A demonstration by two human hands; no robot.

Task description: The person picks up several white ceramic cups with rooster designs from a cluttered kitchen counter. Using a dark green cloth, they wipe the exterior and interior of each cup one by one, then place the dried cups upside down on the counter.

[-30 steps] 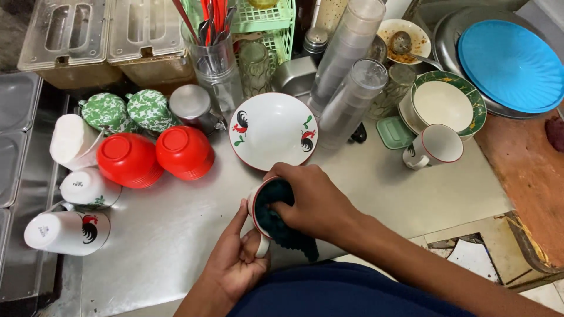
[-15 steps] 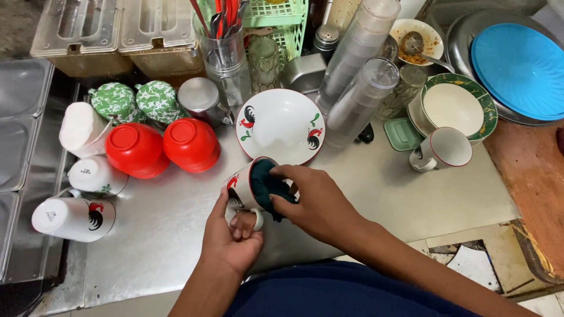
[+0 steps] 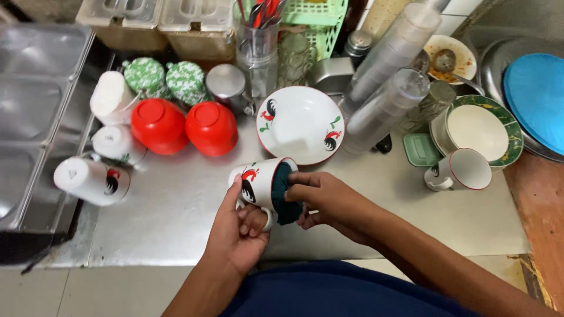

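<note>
Mug wiping going on over the steel counter point(image 3: 176, 211). Left hand point(image 3: 238, 232) is wrapped around a white mug point(image 3: 258, 183) with a rooster print, fingers hooked by the handle, holding it tipped on its side just above the counter, near the front edge. Right hand point(image 3: 329, 199) is clenched on a dark teal cloth point(image 3: 285, 194), part of it stuffed into the mug's mouth and the rest bunched outside.

Compared with a second ago, the mug has been turned: back then the opening faced more toward the camera with the cloth sitting down in it, now the mouth points right and the printed side shows. The right hand has also slid out toward the rim. My read is that the inside has had its pass and the wiping is moving to the rim, though that's a guess.

Around it: a white rooster plate point(image 3: 299, 123) just beyond the mug, two red bowls point(image 3: 185, 126) upside down to the left, more white mugs point(image 3: 91, 179) lying further left, and another mug point(image 3: 461, 170) upright off to the right beside a green-rimmed bowl point(image 3: 479, 129).
</note>
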